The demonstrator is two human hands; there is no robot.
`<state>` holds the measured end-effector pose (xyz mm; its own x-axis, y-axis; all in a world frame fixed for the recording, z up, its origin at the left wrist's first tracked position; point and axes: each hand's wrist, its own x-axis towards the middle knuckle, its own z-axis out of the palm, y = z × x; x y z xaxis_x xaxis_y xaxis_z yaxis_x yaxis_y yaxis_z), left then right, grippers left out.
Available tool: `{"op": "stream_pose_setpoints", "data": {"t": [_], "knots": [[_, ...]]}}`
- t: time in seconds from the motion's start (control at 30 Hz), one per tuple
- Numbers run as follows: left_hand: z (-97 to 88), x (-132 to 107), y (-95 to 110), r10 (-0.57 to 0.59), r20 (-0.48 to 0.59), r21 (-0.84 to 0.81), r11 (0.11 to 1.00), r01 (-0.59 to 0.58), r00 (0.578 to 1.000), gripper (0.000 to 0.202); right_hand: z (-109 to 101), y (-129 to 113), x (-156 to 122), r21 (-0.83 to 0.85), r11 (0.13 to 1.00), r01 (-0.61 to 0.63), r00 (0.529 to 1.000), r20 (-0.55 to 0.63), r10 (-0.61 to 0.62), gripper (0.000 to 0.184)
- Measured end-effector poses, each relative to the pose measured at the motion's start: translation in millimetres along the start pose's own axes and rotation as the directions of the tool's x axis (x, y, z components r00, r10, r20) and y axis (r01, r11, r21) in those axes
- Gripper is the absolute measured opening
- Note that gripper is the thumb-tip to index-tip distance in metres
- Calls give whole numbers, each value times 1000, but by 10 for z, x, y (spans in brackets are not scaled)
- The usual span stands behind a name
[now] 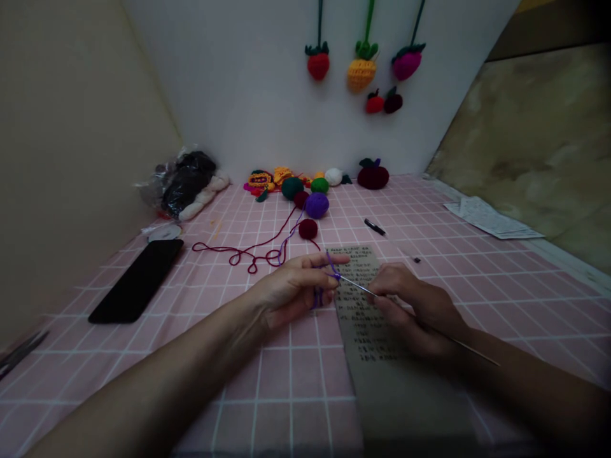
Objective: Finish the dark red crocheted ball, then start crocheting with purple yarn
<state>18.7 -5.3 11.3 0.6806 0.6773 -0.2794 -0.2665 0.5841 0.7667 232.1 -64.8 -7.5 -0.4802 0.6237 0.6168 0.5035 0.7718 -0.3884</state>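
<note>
Fingers (384, 278) of right hand (420, 312) closed around slim metal tool (356, 285), probably crochet hook; long axis slants from far-left tip to near-right end. Purple yarn (338, 277) at tool's tip, left of right hand, pinched by nearer left hand (293, 286), index finger extended. Handwritten sheet (365, 346) beneath, on checked surface (277, 381).

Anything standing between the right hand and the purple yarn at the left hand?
Nothing visible blocks the way: the thin metal tool in the right hand spans the gap to the purple yarn in the left hand. The handwritten sheet lies below.
</note>
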Motion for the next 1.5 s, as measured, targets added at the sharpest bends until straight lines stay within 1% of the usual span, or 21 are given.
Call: {"op": "stream_pose_setpoints", "data": {"t": [0.17,0.37,0.53,0.63,0.8,0.93,1.03,1.13,1.27,1.4,1.5], "knots": [[9,-5,-25,6,9,7,1000,-6,1000,46,5,-22,-17,67,995,-71,997,7,70,12],[53,-21,-77,6,15,62,998,-7,1000,43,28,-59,-3,27,993,-117,992,55,116,12],[49,-9,-111,18,65,75,997,-23,998,35,34,-64,-37,-1,987,-160,987,15,160,11],[58,-10,-106,37,48,88,995,-41,998,31,31,-71,-47,9,985,-174,985,15,174,10],[63,-9,-91,86,-3,163,983,-84,996,40,10,-109,-15,31,968,-248,969,27,247,13],[71,-14,-77,177,-57,303,941,-152,982,41,-16,-126,0,72,954,-292,956,34,291,17],[89,-27,-61,241,-81,395,899,-191,967,39,-33,-116,-2,70,944,-321,947,29,320,19],[106,-40,-46,302,-97,459,859,-227,948,36,-40,-95,-1,63,947,-316,949,18,316,19],[112,-43,-48,345,-98,539,807,-242,934,34,-26,-77,21,18,951,-307,952,4,307,20],[92,-24,-75,361,-65,615,749,-247,930,36,1,-68,55,-86,966,-243,968,39,247,17],[78,-8,-89,371,-52,642,724,-253,927,37,8,-63,69,-109,955,-276,959,34,281,17]]}}
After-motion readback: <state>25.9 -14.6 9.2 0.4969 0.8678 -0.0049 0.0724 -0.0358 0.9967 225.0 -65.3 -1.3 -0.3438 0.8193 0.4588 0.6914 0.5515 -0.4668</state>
